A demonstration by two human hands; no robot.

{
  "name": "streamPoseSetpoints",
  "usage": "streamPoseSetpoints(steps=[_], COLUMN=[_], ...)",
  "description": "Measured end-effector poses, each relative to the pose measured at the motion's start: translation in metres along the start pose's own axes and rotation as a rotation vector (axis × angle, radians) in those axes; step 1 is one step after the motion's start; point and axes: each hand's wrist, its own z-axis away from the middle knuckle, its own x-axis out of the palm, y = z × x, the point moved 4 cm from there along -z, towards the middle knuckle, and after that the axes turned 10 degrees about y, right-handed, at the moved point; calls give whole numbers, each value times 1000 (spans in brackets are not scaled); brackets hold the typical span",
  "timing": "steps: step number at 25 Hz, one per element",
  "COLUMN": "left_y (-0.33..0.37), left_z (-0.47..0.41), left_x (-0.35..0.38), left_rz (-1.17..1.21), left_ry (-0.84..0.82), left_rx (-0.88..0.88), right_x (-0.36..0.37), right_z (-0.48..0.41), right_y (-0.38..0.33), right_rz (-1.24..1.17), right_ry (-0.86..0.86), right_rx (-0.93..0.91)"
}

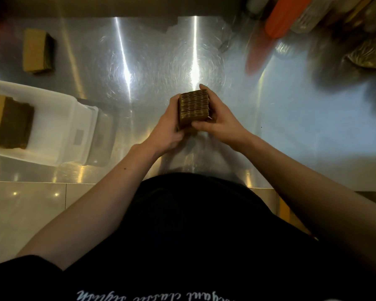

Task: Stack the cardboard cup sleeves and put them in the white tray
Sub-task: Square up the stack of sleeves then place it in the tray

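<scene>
Gripping 1 stack of cardboard cup sleeves (193, 108) between left hand (167, 130) and right hand (218, 120), both curled round its sides, over the steel counter (150, 61), white tray (57, 118) holding a 2nd stack (11, 120), seemingly a 3rd stack (38, 53) beyond

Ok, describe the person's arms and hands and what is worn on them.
The left hand and right hand are bare: no gloves, rings or watch visible. Forearms are uncovered; a short black sleeve shows at the left upper arm, from a black top with white script lettering.

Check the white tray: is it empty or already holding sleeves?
Not empty: one stack of sleeves lies inside the white tray.
</scene>
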Motion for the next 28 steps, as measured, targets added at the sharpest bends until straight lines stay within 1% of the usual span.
streamPoseSetpoints(steps=[2, 7, 9, 11, 13, 18, 22, 25, 28], left_y=[-4, -10, -12, -17, -21, -16, -28, -36, -34], left_z=[4, 6, 5, 5, 3, -2, -1, -2, -4], left_x=[7, 17, 17, 18, 21, 22, 28, 29, 30], left_rz=[32, 93, 126, 173, 192, 222, 193, 182, 193], left_ry=[37, 76, 86, 128, 173, 243, 239, 257, 268], left_rx=[-28, -123, -195, -284, -332, -315, -331, -371, -374], right_x=[9, 21, 24, 27, 26, 28, 29, 30, 32], right_z=[3, 0, -3, -4, -6, 1, -5, -5, 0], right_y=[0, 9, 10, 7, 6, 10, 13, 12, 11], right_rz=[-65, -166, -168, -170, -173, -89, -91, -91, -115], right_ry=[6, 112, 123, 126, 133, 107, 159, 163, 189], right_rx=[49, 173, 183, 176, 167, 125, 133, 135, 137])
